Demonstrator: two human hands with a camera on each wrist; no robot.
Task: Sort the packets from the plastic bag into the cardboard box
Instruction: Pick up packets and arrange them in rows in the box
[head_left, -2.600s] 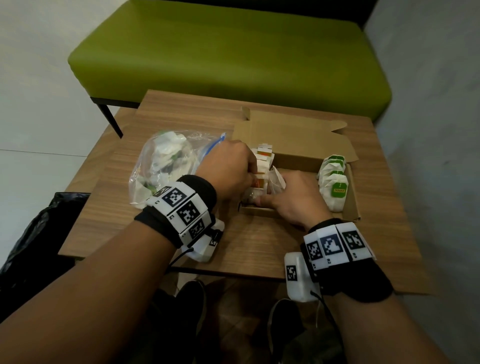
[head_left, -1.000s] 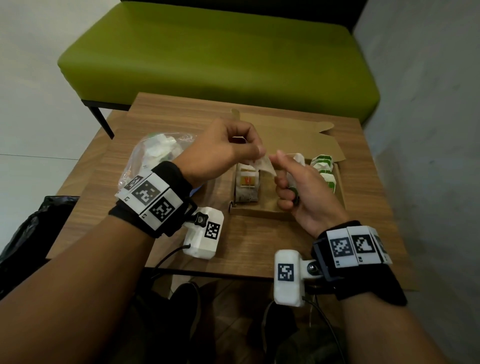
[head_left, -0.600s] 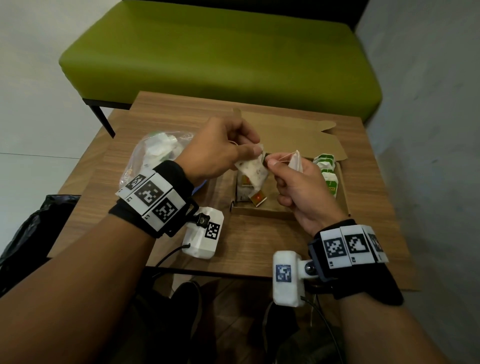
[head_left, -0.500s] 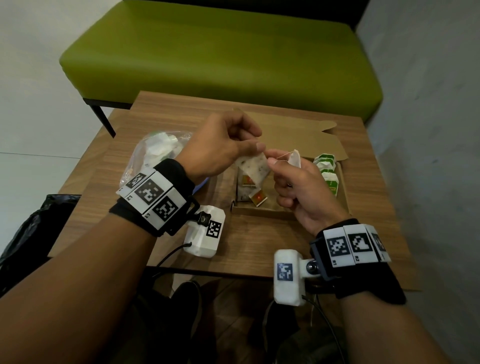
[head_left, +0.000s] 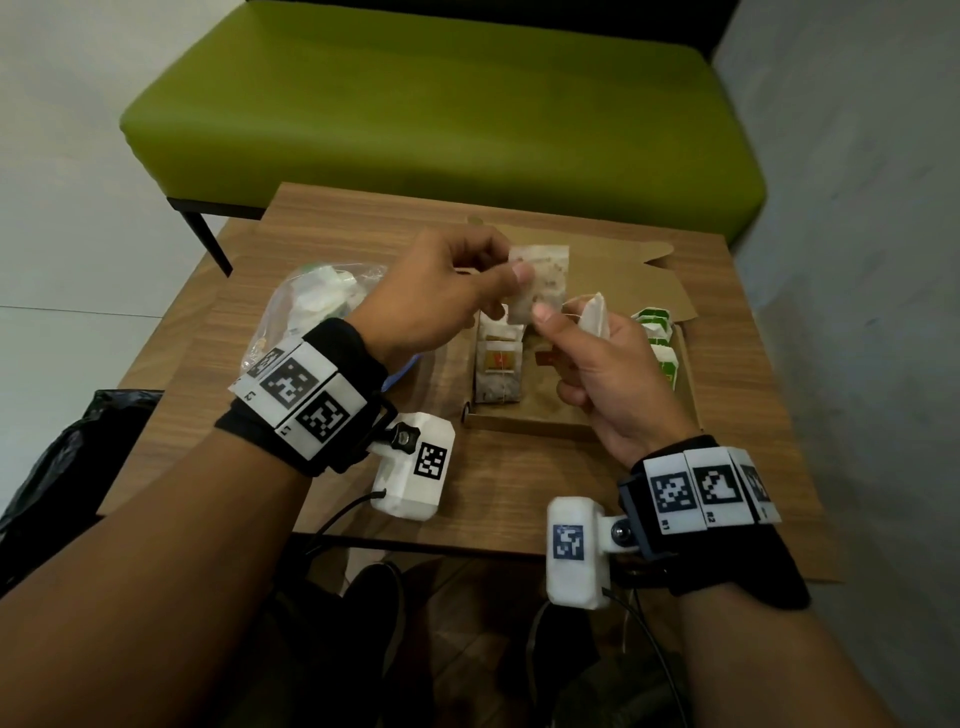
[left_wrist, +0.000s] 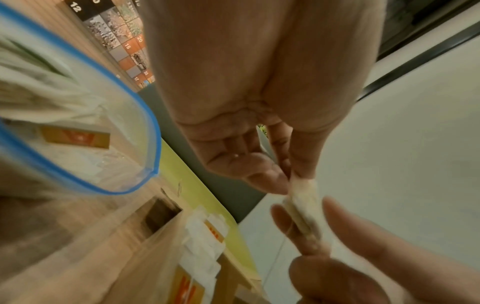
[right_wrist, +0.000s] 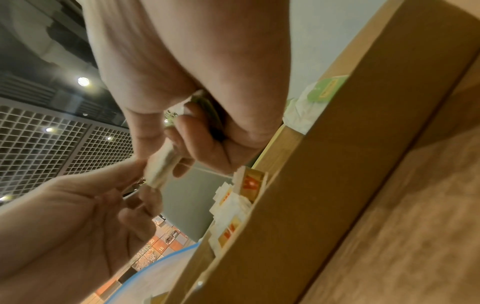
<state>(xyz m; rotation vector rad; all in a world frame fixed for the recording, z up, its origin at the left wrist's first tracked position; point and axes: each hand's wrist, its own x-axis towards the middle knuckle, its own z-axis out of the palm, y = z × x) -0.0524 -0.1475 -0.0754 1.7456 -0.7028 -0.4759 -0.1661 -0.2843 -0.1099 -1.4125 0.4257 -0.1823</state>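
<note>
Both hands were raised above the open brown cardboard box (head_left: 524, 423). The left hand (head_left: 441, 296) pinched a pale speckled paper packet (head_left: 543, 280); the right hand (head_left: 597, 358) pinched a second white packet (head_left: 595, 317). The clear blue-rimmed plastic bag (head_left: 311, 301) lay left of the grip on the wooden table (head_left: 519, 483), before a green bench (head_left: 441, 104). The packet sat higher than half a second earlier.

Both hands have come up out of the cardboard box (head_left: 524, 423), where they were pressing among the packets 2.6 s ago, and now hover above it. The left hand (head_left: 441, 296) has lifted the pale packet (head_left: 540, 283) higher and turned it more upright since half a second ago, pinching its edge. The right hand (head_left: 602, 364) now pinches that packet's lower corner while holding a second packet (head_left: 595, 317).
</note>
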